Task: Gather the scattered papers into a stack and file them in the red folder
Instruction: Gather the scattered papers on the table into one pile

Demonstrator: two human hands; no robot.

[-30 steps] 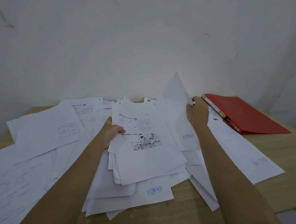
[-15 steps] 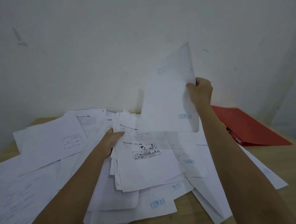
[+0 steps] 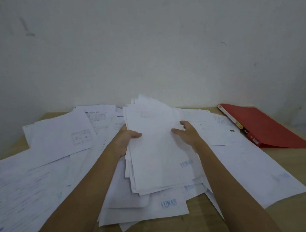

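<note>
Over on the left of the pale wooden table (image 3: pixel 198 220), loose white printed sheets (image 3: pixel 49 153) lie fanned and overlapping, not yet collected. Next along is the person's left hand (image 3: pixel 128 141), thumb laid on top and fingers tucked beneath the left edge of the uneven stack of white paper sheets (image 3: pixel 159 154) in the middle. The right hand (image 3: pixel 188 134) clamps the opposite edge much the same way, thumb over and fingers curled at the side. So the hands sit apart with the bundle between them, its near end seemingly resting on more paper below. Further right, more white pages (image 3: pixel 248 164) trail toward the closed red cardboard folder (image 3: pixel 266 126), which lies flat at the table's far right, well apart from both hands.

That bundle looks light but floppy and slick. Its sheets sit askew and would likely slide out if it were tilted. I'd hold it by both long edges, squeezed firmly, and knock it square on the table.
</note>
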